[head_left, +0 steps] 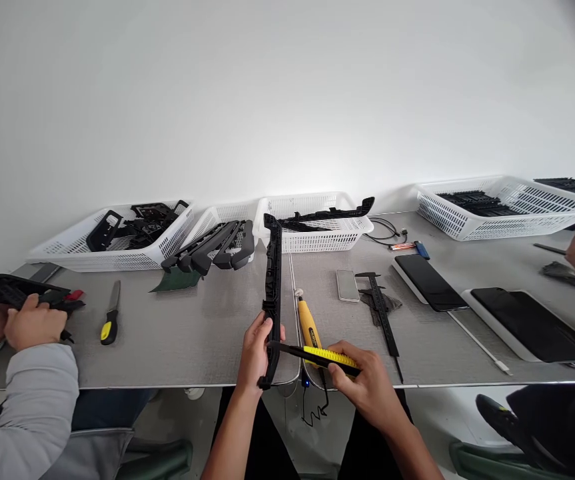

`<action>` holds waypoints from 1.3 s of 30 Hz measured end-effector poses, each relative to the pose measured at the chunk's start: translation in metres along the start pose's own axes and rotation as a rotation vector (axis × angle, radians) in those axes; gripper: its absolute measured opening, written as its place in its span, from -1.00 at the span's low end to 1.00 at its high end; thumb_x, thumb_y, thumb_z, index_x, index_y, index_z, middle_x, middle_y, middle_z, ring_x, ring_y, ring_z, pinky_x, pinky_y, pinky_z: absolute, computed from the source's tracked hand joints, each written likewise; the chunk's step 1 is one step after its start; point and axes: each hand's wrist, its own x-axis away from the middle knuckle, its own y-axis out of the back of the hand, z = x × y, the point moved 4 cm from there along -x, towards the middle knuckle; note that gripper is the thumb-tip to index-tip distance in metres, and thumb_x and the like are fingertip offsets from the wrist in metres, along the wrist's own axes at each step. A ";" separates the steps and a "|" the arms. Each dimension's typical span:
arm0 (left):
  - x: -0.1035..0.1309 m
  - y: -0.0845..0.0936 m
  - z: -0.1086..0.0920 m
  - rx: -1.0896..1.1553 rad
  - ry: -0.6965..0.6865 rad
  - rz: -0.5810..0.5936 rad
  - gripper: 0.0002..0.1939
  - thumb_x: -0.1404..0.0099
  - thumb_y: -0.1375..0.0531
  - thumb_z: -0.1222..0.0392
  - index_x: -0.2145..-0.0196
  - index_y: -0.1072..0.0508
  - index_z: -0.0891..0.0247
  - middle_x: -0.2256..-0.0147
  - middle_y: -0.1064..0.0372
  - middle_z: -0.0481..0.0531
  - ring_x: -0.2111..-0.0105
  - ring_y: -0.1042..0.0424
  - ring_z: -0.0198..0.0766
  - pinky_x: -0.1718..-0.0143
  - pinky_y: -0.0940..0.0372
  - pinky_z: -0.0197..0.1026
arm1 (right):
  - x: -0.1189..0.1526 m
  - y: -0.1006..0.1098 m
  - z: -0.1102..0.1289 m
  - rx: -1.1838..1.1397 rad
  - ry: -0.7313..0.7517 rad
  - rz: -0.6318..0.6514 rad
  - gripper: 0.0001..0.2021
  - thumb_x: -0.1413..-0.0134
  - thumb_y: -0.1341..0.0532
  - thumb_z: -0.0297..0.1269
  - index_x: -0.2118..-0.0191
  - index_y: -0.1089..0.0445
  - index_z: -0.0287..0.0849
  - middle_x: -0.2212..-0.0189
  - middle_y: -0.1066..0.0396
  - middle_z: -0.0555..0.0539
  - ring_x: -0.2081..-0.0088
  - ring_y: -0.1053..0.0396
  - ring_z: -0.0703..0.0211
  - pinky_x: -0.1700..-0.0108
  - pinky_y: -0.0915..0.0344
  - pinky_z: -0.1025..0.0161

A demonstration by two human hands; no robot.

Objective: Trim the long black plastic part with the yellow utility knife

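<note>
My left hand (256,352) is closed around the lower part of a long black plastic trim part (273,273), which stands nearly upright in view over the table's front edge. In my right hand (367,383) is a yellow and black utility knife (324,355), gripped by its handle. The knife's tip points left and meets or overlaps the lower part of the trim; whether it touches cannot be made out. Just behind the knife lies a yellow corded rotary tool (307,323) with a pale round head.
White baskets of black parts, one a middle basket (312,241), line the wall. A file (111,317) lies left; calipers (382,313), a small grey rectangular block (348,285) and phones on white blocks (430,280) lie right. Co-workers' hands (34,323) hold parts at both sides.
</note>
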 end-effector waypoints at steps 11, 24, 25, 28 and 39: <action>0.001 0.001 0.000 0.045 0.031 0.001 -0.61 -0.27 -0.33 -0.17 0.36 -0.43 0.23 0.51 -0.33 -0.09 0.53 -0.20 -0.36 0.47 -0.14 -0.27 | 0.001 0.005 0.001 -0.007 0.030 -0.008 -0.77 -0.18 -0.16 -0.22 0.32 -0.55 -0.18 0.49 -0.45 0.03 0.45 -0.34 0.23 0.37 -0.19 0.33; -0.003 0.007 0.008 0.134 0.022 -0.048 -0.64 -0.32 -0.31 -0.11 0.32 -0.55 0.30 0.44 -0.41 0.01 0.46 -0.26 -0.33 0.43 -0.18 -0.27 | 0.002 0.002 -0.004 -0.013 0.000 0.001 -0.74 -0.28 -0.16 -0.19 0.21 -0.58 -0.16 0.42 -0.51 0.03 0.42 -0.39 0.23 0.32 -0.26 0.35; -0.004 0.008 0.008 0.141 0.022 -0.051 -0.64 -0.32 -0.30 -0.10 0.30 -0.56 0.30 0.41 -0.43 0.03 0.44 -0.27 -0.31 0.43 -0.18 -0.27 | 0.002 0.002 -0.003 -0.013 0.004 -0.007 -0.74 -0.29 -0.16 -0.18 0.20 -0.59 -0.16 0.42 -0.52 0.02 0.42 -0.40 0.23 0.31 -0.26 0.35; -0.003 0.009 0.007 0.163 0.041 -0.048 -0.68 -0.31 -0.31 -0.03 0.20 -0.59 0.32 0.38 -0.46 0.04 0.44 -0.24 -0.32 0.43 -0.18 -0.28 | 0.002 0.002 -0.002 -0.012 0.027 -0.021 -0.74 -0.27 -0.17 -0.20 0.22 -0.59 -0.17 0.43 -0.52 0.01 0.41 -0.40 0.21 0.32 -0.27 0.35; -0.003 0.011 0.008 0.152 0.054 -0.012 -0.68 -0.37 -0.29 -0.02 0.12 -0.61 0.28 0.34 -0.43 0.03 0.45 -0.18 -0.32 0.40 -0.18 -0.27 | 0.001 0.004 -0.004 -0.004 0.013 -0.005 -0.77 -0.20 -0.17 -0.22 0.30 -0.55 -0.19 0.49 -0.45 0.03 0.46 -0.31 0.24 0.39 -0.17 0.34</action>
